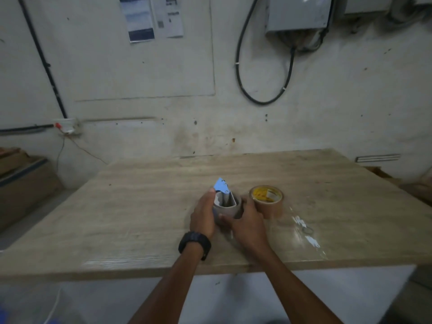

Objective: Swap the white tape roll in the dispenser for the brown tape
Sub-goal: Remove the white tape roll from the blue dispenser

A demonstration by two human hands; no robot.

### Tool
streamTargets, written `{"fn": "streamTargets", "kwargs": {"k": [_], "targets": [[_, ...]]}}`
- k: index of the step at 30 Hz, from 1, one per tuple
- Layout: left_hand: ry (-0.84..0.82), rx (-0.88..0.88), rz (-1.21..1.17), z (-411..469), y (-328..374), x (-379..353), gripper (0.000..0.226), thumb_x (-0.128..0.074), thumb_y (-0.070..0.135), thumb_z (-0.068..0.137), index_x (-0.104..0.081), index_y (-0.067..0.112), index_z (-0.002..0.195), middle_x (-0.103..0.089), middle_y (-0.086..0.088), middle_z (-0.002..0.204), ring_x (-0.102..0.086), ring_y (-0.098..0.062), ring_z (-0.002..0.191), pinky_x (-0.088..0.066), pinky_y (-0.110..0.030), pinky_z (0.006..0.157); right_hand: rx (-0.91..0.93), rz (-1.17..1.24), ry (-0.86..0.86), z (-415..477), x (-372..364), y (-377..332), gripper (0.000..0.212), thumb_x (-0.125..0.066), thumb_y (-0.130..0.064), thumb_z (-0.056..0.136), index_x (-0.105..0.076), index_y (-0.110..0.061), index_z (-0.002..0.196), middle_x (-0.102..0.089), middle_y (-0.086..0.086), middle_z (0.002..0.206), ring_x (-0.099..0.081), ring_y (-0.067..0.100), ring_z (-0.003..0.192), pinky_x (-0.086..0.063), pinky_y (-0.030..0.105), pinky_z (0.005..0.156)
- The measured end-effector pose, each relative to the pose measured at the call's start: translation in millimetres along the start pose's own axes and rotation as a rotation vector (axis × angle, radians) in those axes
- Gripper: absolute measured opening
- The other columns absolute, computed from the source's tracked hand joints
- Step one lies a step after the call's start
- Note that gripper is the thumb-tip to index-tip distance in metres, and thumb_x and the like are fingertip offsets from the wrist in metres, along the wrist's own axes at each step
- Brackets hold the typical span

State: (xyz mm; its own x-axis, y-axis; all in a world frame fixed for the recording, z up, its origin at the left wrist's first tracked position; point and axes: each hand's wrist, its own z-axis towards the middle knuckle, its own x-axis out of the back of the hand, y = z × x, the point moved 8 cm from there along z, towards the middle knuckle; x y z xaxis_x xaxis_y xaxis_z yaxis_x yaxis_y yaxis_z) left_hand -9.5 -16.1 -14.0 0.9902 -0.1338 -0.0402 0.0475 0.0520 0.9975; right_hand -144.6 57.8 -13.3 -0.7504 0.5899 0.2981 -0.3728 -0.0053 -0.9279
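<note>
A tape dispenser point(222, 186) with a shiny metal blade plate stands on the wooden table point(140, 206), with the white tape roll point(228, 209) around its body. My left hand point(203, 216) grips the roll and dispenser from the left, thumb up by the blade plate. My right hand point(245, 220) holds the roll from the right and front, fingers wrapped over it. The brown tape roll point(266, 201) with a yellow core label rests on the table just right of my right hand, touching or nearly touching it.
A strip of clear used tape point(305, 230) lies crumpled on the table to the right. Cardboard boxes point(25, 183) stand at the left beside the table. The wall with cables and an electrical box point(299, 15) is behind the table.
</note>
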Motion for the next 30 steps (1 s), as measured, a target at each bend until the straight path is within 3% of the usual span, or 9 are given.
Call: {"fn": "streamTargets", "kwargs": {"k": [4, 6, 9, 12, 16, 20, 24, 27, 30], "targets": [[0.007, 0.072, -0.211, 3, -1, 4, 0.067, -0.056, 0.068, 0.081, -0.074, 0.017, 0.122, -0.073, -0.007, 0.126, -0.065, -0.026, 0.12, -0.048, -0.048, 0.109, 0.148, 0.08, 0.011, -4, 2, -20, 0.068, -0.086, -0.026, 0.073, -0.053, -0.036, 0.132, -0.067, -0.015, 0.126, -0.064, 0.005, 0.116, -0.056, 0.03, 0.094], [-0.028, 0.101, -0.366, -1, 7, 2, 0.051, -0.049, 0.05, 0.098, -0.072, 0.008, 0.118, -0.073, -0.016, 0.121, -0.065, -0.031, 0.113, -0.053, -0.043, 0.094, 0.222, 0.154, -0.014, -5, 1, -31, 0.076, -0.083, -0.013, 0.075, -0.05, -0.039, 0.138, -0.057, -0.017, 0.14, -0.057, 0.005, 0.126, -0.055, 0.032, 0.1], [-0.086, 0.15, -0.42, 3, 3, -6, 0.034, -0.05, 0.046, 0.099, -0.068, 0.018, 0.105, -0.081, -0.003, 0.089, -0.068, -0.03, 0.096, -0.055, -0.045, 0.09, 0.296, 0.205, -0.077, -5, 1, -47, 0.085, -0.081, -0.002, 0.074, -0.05, -0.045, 0.14, -0.034, -0.019, 0.156, -0.047, -0.005, 0.13, -0.052, 0.018, 0.096], [-0.154, 0.184, -0.459, 8, 4, -16, 0.052, -0.054, 0.056, 0.092, -0.071, 0.014, 0.118, -0.08, -0.012, 0.104, -0.07, -0.032, 0.096, -0.055, -0.048, 0.093, 0.293, 0.29, -0.126, 1, 1, -50, 0.086, -0.084, -0.002, 0.074, -0.047, -0.04, 0.142, -0.048, -0.008, 0.146, -0.057, -0.005, 0.119, -0.055, 0.017, 0.086], [-0.228, 0.231, -0.473, 15, -3, -29, 0.063, -0.046, 0.065, 0.092, -0.081, 0.013, 0.099, -0.076, -0.014, 0.094, -0.07, -0.024, 0.076, -0.06, -0.033, 0.065, 0.252, 0.286, -0.168, 4, -1, -43, 0.081, -0.088, -0.018, 0.074, -0.045, -0.037, 0.14, -0.059, -0.013, 0.133, -0.062, 0.0, 0.112, -0.06, 0.025, 0.081], [-0.279, 0.317, -0.487, 15, -15, -31, 0.079, -0.047, 0.072, 0.089, -0.071, 0.003, 0.12, -0.073, -0.02, 0.098, -0.071, -0.028, 0.081, -0.06, -0.039, 0.071, 0.235, 0.239, -0.145, 5, -2, -34, 0.069, -0.087, -0.029, 0.075, -0.051, -0.035, 0.134, -0.062, -0.012, 0.128, -0.065, 0.0, 0.106, -0.061, 0.024, 0.078], [-0.269, 0.33, -0.478, 13, -21, -31, 0.07, -0.044, 0.067, 0.093, -0.07, 0.006, 0.116, -0.076, -0.014, 0.091, -0.072, -0.024, 0.078, -0.06, -0.039, 0.071, 0.198, 0.254, -0.169, 10, -6, -26, 0.062, -0.082, -0.035, 0.08, -0.051, -0.036, 0.134, -0.061, -0.016, 0.129, -0.063, -0.002, 0.11, -0.059, 0.023, 0.084], [-0.213, 0.334, -0.462, 15, -26, -28, 0.067, -0.047, 0.067, 0.093, -0.069, 0.008, 0.117, -0.077, -0.014, 0.094, -0.071, -0.029, 0.091, -0.057, -0.049, 0.09, 0.185, 0.255, -0.187, 11, -8, -23, 0.06, -0.079, -0.036, 0.084, -0.051, -0.034, 0.138, -0.062, -0.013, 0.129, -0.064, 0.003, 0.112, -0.06, 0.026, 0.087], [-0.202, 0.348, -0.453, 19, -32, -26, 0.06, -0.047, 0.06, 0.096, -0.065, 0.009, 0.123, -0.075, -0.009, 0.1, -0.068, -0.027, 0.097, -0.055, -0.05, 0.092, 0.184, 0.246, -0.223, 9, -11, -22, 0.059, -0.072, -0.037, 0.089, -0.049, -0.031, 0.144, -0.063, -0.012, 0.129, -0.063, -0.009, 0.106, -0.056, 0.015, 0.081]]}}
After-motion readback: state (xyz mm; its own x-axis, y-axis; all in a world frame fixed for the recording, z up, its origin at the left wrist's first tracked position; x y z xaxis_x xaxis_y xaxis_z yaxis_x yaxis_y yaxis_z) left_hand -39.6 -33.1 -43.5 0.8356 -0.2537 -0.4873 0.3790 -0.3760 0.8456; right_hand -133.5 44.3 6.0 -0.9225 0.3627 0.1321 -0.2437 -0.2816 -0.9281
